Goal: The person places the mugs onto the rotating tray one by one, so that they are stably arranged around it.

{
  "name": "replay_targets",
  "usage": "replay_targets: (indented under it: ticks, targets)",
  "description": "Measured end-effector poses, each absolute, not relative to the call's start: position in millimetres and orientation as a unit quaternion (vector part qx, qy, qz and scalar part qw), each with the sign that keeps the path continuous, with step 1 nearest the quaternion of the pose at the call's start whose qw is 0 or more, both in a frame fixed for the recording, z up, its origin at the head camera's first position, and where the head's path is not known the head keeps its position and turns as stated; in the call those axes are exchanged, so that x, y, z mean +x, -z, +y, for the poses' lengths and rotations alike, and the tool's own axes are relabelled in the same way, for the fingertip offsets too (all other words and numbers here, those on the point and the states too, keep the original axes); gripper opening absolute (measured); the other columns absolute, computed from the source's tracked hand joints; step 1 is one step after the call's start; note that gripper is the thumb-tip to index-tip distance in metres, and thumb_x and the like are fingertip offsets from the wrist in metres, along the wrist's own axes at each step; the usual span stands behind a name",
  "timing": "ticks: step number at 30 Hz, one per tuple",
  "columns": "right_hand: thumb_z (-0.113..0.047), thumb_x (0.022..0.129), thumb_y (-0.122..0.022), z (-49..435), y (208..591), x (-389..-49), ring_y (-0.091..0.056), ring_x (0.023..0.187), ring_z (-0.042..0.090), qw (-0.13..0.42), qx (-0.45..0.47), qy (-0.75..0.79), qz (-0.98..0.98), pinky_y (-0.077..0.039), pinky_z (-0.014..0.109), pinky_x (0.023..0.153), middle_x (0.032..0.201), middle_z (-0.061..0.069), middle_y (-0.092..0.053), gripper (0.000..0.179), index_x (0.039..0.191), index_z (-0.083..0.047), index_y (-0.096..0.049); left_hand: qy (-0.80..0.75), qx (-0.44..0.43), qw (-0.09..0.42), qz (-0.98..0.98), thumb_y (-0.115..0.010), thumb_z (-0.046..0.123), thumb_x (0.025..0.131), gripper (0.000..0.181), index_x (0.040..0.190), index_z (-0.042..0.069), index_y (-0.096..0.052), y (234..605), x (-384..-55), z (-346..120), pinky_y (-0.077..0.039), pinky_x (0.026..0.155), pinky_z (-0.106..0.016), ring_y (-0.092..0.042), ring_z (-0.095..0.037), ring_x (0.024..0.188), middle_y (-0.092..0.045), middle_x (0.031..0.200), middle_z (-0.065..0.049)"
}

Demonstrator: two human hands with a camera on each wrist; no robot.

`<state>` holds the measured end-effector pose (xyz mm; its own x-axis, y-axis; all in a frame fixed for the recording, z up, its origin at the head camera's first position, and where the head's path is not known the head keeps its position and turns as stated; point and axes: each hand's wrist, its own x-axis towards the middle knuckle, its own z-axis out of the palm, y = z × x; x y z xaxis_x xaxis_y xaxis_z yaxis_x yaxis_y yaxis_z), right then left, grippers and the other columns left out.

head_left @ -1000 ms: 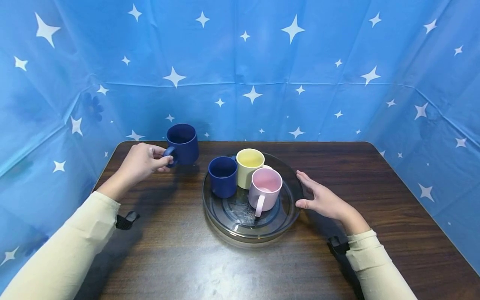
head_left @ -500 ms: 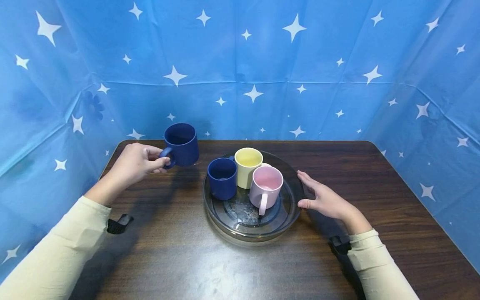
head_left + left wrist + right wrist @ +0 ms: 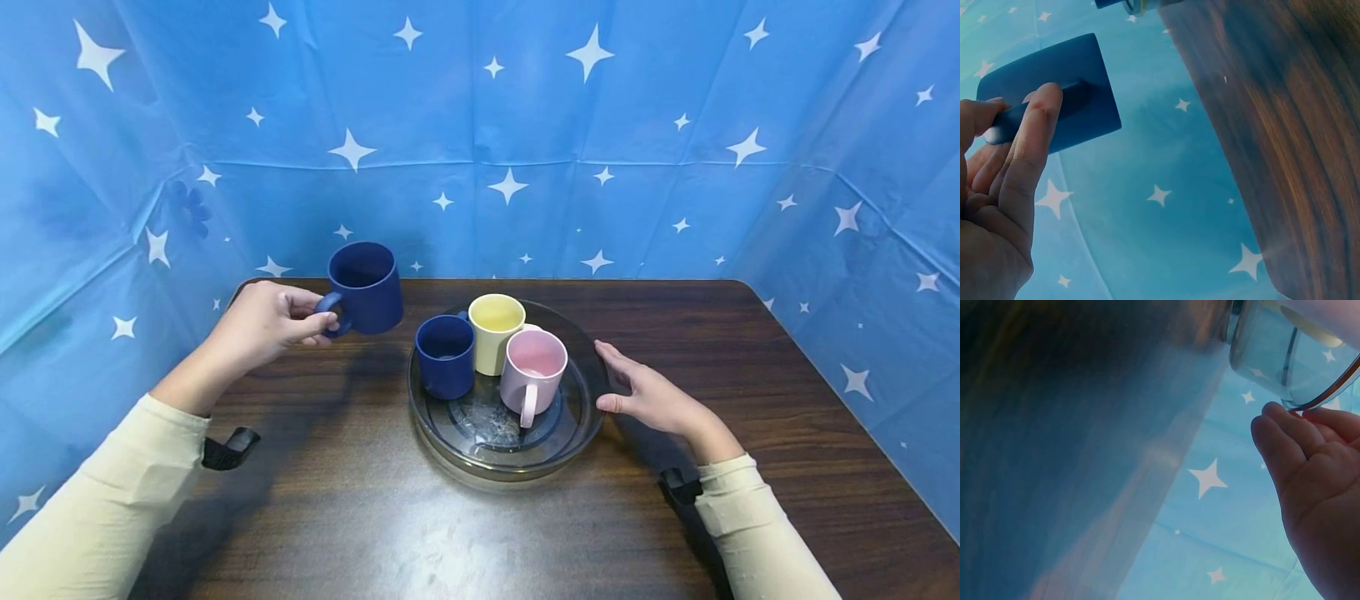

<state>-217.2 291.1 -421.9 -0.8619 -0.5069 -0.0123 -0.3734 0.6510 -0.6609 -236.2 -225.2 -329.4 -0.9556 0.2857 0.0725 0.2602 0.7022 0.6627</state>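
Note:
My left hand (image 3: 266, 325) pinches the handle of a dark blue mug (image 3: 367, 292), which hangs upright above the table's far left part. In the left wrist view, thumb and fingers close round that mug's handle (image 3: 1016, 119). A round, clear dark glass dish (image 3: 480, 462) stands mid-table. Inside it are a second dark blue mug (image 3: 447, 367), a pale yellow mug (image 3: 491, 342) and a pink mug (image 3: 531, 375) whose handle faces me. My right hand (image 3: 656, 400) rests at the dish's right rim, fingers extended; the right wrist view has its fingertips right at the glass wall (image 3: 1260, 362).
The dark wood-grain table (image 3: 337, 500) reaches back to a blue curtain (image 3: 450, 100) with white stars, which also runs along both sides. Black straps (image 3: 228, 450) hang at both wrists.
The left forearm has shifted a little left, and the held mug has turned slightly and come up a touch. The right hand and the mugs in the dish stay in place.

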Motion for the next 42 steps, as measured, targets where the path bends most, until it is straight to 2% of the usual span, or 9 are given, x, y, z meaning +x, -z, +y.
replay_targets:
  ticks: [7,9,17,28,34,37,42]
  targets:
    - [-0.039,0.095,-0.068,292,422,-218,-0.023,0.148,0.047,0.106,-0.239,0.343,0.902,-0.027,0.062,0.115,0.164,0.028,-0.016,0.092,0.158,0.006,-0.02,-0.347,0.149,0.012,0.926,-0.072,0.021,0.097,0.023,0.106,0.001,-0.078,327,-233,-227,-0.046,0.056,-0.028,-0.074,-0.017,0.076,-0.077,0.084,-0.008]
    - [-0.041,0.095,-0.067,292,422,-218,-0.024,0.148,0.048,0.105,-0.24,0.341,0.903,-0.029,0.062,0.114,0.164,0.028,-0.016,0.092,0.158,0.006,-0.02,-0.353,0.152,0.016,0.923,-0.072,0.02,0.097,0.022,0.106,0.001,-0.077,326,-232,-227,-0.048,0.056,-0.028,-0.075,-0.021,0.076,-0.077,0.082,-0.007]
    - [-0.042,0.095,-0.066,292,421,-218,-0.027,0.146,0.048,0.102,-0.238,0.343,0.903,-0.03,0.062,0.114,0.164,0.028,-0.017,0.092,0.158,0.006,-0.019,-0.372,0.163,0.037,0.913,-0.07,0.02,0.098,0.024,0.11,0.0,-0.076,319,-224,-225,-0.049,0.053,-0.027,-0.074,-0.013,0.074,-0.078,0.084,-0.007]
    - [-0.035,0.095,-0.066,290,421,-219,-0.029,0.145,0.05,0.109,-0.237,0.362,0.895,-0.031,0.062,0.113,0.163,0.031,-0.016,0.089,0.158,0.008,-0.018,-0.374,0.194,0.033,0.906,-0.074,0.018,0.095,0.021,0.108,0.002,-0.078,311,-211,-215,-0.052,0.057,-0.026,-0.074,-0.012,0.071,-0.077,0.079,-0.003]
    - [-0.024,0.097,-0.066,290,422,-219,-0.028,0.145,0.05,0.106,-0.237,0.354,0.898,-0.03,0.062,0.113,0.163,0.031,-0.017,0.084,0.158,0.008,-0.019,-0.37,0.223,0.027,0.901,-0.075,0.019,0.094,0.018,0.105,0.006,-0.079,305,-203,-207,-0.054,0.061,-0.024,-0.074,-0.012,0.072,-0.077,0.078,0.0]
    - [-0.021,0.097,-0.066,289,422,-220,-0.028,0.145,0.05,0.106,-0.236,0.353,0.899,-0.03,0.062,0.113,0.162,0.032,-0.017,0.082,0.157,0.009,-0.019,-0.371,0.234,0.034,0.898,-0.075,0.018,0.094,0.017,0.105,0.005,-0.079,302,-199,-202,-0.055,0.062,-0.024,-0.075,-0.014,0.073,-0.077,0.08,0.0]
    - [-0.02,0.098,-0.065,289,422,-219,-0.032,0.143,0.051,0.107,-0.237,0.355,0.898,-0.032,0.062,0.112,0.162,0.033,-0.017,0.08,0.157,0.009,-0.019,-0.368,0.246,0.047,0.896,-0.075,0.016,0.094,0.016,0.105,0.006,-0.079,299,-194,-195,-0.052,0.059,-0.024,-0.073,-0.011,0.072,-0.077,0.079,0.003]
